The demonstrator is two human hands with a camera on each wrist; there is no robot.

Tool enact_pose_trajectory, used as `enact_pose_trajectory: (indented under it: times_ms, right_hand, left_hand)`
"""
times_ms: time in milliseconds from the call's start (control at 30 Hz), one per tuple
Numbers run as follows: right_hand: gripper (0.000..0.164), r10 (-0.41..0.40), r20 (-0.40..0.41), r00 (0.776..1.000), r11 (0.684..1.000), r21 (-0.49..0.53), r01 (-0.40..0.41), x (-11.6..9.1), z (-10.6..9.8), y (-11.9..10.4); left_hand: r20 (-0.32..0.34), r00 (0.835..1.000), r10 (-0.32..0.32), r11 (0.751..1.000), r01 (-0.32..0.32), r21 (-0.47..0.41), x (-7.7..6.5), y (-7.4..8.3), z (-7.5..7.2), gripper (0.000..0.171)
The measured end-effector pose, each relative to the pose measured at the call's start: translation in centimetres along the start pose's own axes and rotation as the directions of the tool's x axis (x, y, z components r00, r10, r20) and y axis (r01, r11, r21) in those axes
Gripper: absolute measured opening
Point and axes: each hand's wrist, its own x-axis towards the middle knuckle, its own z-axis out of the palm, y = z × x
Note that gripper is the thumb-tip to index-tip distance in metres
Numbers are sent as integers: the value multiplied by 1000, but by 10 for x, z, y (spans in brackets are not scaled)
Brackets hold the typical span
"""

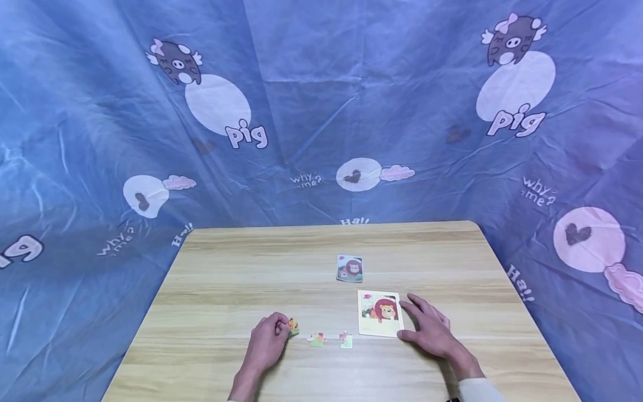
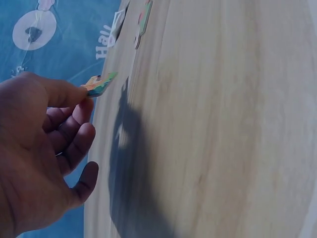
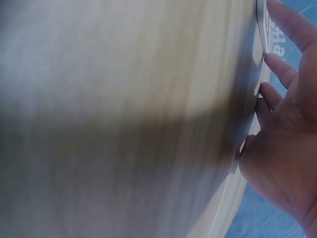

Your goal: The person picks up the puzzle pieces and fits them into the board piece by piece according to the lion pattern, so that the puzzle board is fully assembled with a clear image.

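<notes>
My left hand (image 1: 267,341) pinches a jigsaw piece (image 1: 293,327) between thumb and index finger, just above the table. In the left wrist view that jigsaw piece (image 2: 101,85) shows orange, teal and green, tilted, with the other fingers loosely bent below. A cream puzzle board (image 1: 372,329) lies right of centre, partly filled with a lion picture. Along its right edge, my right hand (image 1: 431,330) rests with fingers spread, thumb at the near corner. Two loose jigsaw pieces, one multicoloured (image 1: 317,339) and one pale green (image 1: 346,340), lie between left hand and board.
Beyond the board lies a small lion picture card (image 1: 349,268). The wooden table (image 1: 241,262) has rounded far corners. Blue printed cloth (image 1: 311,100) hangs along its back and both sides.
</notes>
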Motion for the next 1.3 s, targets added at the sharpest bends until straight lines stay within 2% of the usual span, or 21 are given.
enact_pose_trajectory:
  times_ms: [267,467,700,1033,1300]
  right_hand:
    - [76,-7,-19,1000,1000,8,7,-2,0,-1]
    - [78,1,8,1000,1000,15,-1,-2,0,0]
    - [79,2,6,1000,1000,8,-3,-1,-1,0]
    - [80,4,-1,1000,1000,-5,-4,2,-4,1]
    - [80,32,18,999,999,9,-32,-5,0,0]
  left_hand:
    - [17,1000,21,997,-19,-73,1,13,10,11]
    - [31,998,57,996,-54,-74,-1,29,19,11]
    - [38,990,134,989,-131,-66,0,54,36,11]
    - [84,981,176,980,-167,-107,8,87,58,11]
    - [101,972,210,976,-202,-82,4,97,77,16]
